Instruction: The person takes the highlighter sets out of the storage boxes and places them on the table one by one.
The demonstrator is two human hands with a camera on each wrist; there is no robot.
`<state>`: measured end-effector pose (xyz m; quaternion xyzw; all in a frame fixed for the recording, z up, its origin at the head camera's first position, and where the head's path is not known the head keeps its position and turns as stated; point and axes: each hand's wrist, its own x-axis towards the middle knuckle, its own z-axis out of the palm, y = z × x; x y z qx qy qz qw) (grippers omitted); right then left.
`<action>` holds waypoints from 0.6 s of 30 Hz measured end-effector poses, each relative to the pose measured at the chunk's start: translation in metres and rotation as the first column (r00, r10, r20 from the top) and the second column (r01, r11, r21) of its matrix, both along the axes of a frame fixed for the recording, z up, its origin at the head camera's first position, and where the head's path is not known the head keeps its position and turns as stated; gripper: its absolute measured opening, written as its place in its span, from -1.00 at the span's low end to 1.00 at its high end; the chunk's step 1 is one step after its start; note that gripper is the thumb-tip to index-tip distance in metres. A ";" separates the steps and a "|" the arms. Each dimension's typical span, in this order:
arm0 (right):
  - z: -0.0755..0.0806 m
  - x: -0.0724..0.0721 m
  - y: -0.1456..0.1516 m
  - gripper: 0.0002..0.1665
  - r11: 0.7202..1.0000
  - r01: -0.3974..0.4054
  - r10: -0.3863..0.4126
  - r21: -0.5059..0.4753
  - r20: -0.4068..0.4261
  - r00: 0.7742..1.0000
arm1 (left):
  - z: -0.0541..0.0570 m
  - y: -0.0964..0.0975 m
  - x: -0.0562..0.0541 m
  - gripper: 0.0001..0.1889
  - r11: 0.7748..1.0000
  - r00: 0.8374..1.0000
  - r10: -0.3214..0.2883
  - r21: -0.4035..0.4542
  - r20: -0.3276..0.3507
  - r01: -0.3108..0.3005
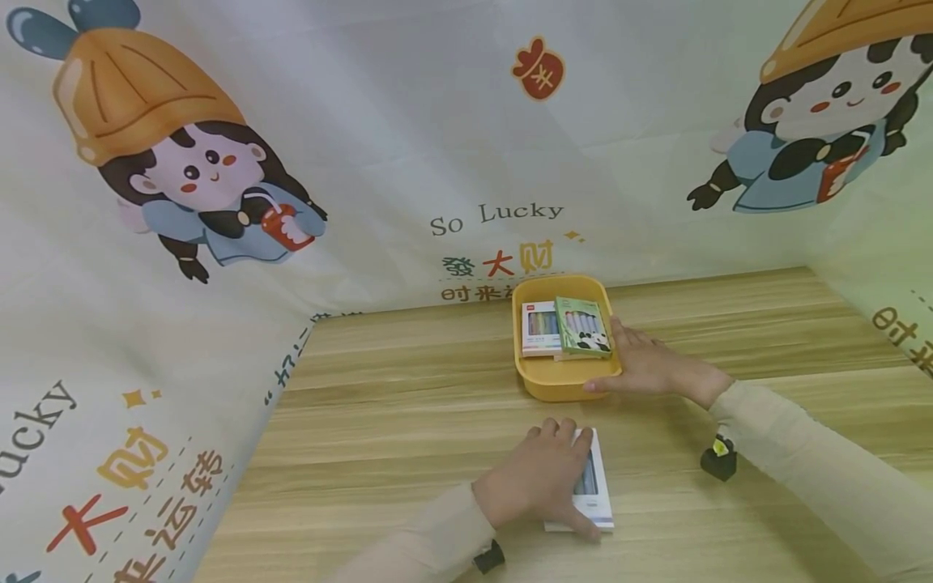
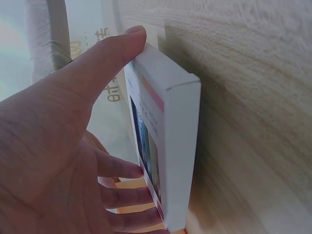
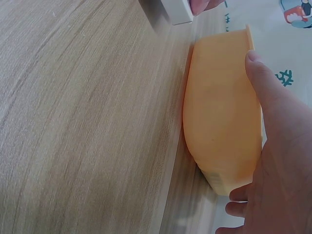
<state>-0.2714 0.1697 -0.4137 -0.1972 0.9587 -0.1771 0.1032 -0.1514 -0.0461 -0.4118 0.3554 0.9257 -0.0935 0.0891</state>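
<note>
My left hand (image 1: 543, 478) holds a flat white box (image 1: 602, 504) with a dark window, low over the wooden table. In the left wrist view, the thumb lies at one end of this white box (image 2: 181, 146) and the fingers reach its far end. Whether its underside touches the table I cannot tell. Farther back, my right hand (image 1: 649, 364) grips the right side of a yellow plastic basket (image 1: 561, 390), thumb at the front rim and fingers along the side. Inside the basket lie a white box (image 1: 540, 328) with coloured sticks in its window and a green panda box (image 1: 583, 326) overlapping it.
A wooden tabletop (image 1: 379, 437) spreads under everything. Behind it and at both sides hangs a pale printed cloth (image 1: 394, 146) with cartoon figures and lettering; the basket stands close to the back cloth. Small dark objects (image 1: 719, 460) hang at the wrists.
</note>
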 end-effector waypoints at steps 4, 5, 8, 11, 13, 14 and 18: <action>0.001 0.000 -0.002 0.57 1.000 0.000 0.000 -0.003 -0.004 1.000 | 0.000 0.000 0.000 0.29 1.000 1.000 -0.010 -0.003 -0.013 0.010; 0.002 0.000 -0.002 0.57 1.000 -0.001 0.001 -0.003 -0.005 1.000 | -0.001 0.001 -0.001 0.28 1.000 1.000 -0.011 -0.003 -0.011 0.011; 0.002 0.000 -0.002 0.57 1.000 -0.001 0.001 -0.001 -0.004 1.000 | -0.001 0.001 -0.001 0.28 1.000 1.000 -0.009 -0.001 0.000 0.009; 0.003 0.001 -0.002 0.57 1.000 -0.003 0.003 0.003 -0.003 1.000 | -0.001 0.002 -0.001 0.28 1.000 1.000 -0.003 0.002 0.010 0.003; 0.003 0.001 -0.002 0.56 1.000 -0.005 0.005 0.004 -0.003 1.000 | -0.001 0.003 -0.001 0.28 1.000 1.000 -0.002 0.004 0.010 0.002; 0.003 0.001 -0.002 0.56 1.000 -0.005 0.005 0.004 -0.004 1.000 | -0.001 0.003 -0.001 0.28 1.000 1.000 -0.001 0.007 0.010 0.001; 0.003 0.001 -0.002 0.56 1.000 -0.005 0.005 0.006 -0.010 1.000 | 0.001 0.005 0.000 0.28 1.000 1.000 -0.005 0.006 0.006 0.005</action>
